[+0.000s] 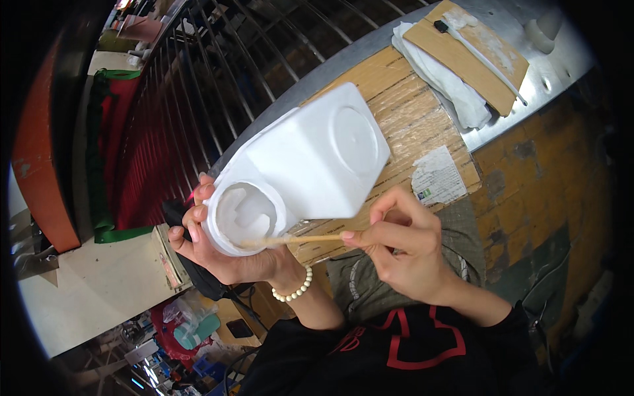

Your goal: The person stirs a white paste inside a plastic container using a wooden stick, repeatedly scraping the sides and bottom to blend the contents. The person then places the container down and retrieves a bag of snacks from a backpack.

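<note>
White container (300,168) held, tan stick (317,237) at mouth

The container is clasped beside its mouth by the curled left hand (231,264), over the cardboard (396,86) on the bench (551,76). The stick is pinched in the right hand (411,247), its blurred tip at the rim.

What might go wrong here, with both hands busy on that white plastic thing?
The left hand holds the white plastic piece by its round end, so the bulky far end might make it tip or twist. The right hand pinches a thin tan stick by one end; its tip, near the round rim, could slip toward the supporting hand.
</note>
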`<control>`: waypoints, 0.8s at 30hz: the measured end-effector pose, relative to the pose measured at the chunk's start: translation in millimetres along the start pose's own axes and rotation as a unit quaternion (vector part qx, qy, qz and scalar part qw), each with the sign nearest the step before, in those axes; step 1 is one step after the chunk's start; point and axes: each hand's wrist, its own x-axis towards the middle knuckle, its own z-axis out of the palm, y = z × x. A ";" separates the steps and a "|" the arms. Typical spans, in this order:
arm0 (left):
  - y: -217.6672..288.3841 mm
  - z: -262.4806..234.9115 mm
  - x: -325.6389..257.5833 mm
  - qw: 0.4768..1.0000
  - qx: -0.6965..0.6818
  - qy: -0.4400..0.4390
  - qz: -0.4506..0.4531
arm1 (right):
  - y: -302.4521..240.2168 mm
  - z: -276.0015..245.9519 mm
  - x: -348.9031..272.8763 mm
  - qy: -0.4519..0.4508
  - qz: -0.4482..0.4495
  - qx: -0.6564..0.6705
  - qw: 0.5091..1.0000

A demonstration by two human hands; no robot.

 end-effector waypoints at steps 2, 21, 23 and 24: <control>0.9 1.2 -2.8 0.999 0.025 0.042 -0.004 | -2.6 2.3 -4.7 -0.012 0.020 0.005 1.000; 2.4 16.7 -15.7 0.988 0.011 -0.125 0.086 | -94.7 -53.0 1.0 -0.059 -0.089 -0.345 0.933; 1.9 14.0 -14.6 0.990 0.023 -0.110 0.085 | -89.6 -60.4 5.9 -0.084 -0.084 -0.300 0.946; 1.4 12.3 -13.6 0.992 0.030 -0.094 0.084 | -86.5 -62.8 7.2 -0.092 -0.088 -0.282 0.951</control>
